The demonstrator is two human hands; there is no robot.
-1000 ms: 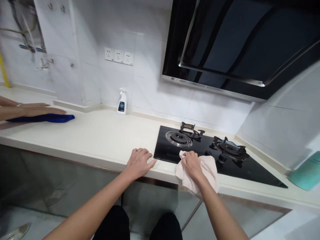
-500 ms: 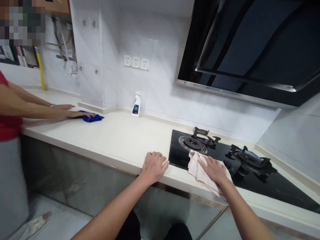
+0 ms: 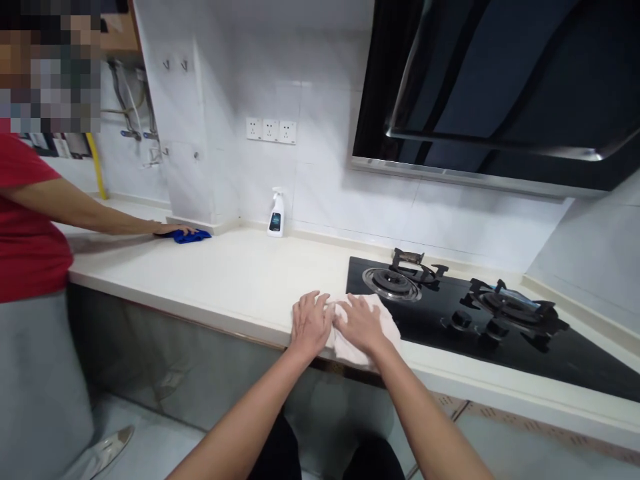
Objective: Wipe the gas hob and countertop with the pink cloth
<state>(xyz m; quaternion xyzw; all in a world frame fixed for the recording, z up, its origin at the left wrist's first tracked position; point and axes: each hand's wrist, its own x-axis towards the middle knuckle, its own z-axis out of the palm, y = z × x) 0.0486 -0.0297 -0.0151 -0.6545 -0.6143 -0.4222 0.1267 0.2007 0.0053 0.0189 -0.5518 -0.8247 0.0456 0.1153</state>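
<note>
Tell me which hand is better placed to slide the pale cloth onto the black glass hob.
Probably the right hand: it lies flat on the pale cloth, on the hob side. The left hand rests on the cream worktop at the cloth's far edge, further from the black glass hob.

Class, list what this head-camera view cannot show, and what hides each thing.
Head view only:
Pale cloth: middle hidden under the person's right hand.
Blue cloth: partly covered by the co-worker's hand.
Spray bottle: label too small to read.
Range hood: top cut off by the upper edge.
Co-worker's head: blurred out.
</note>
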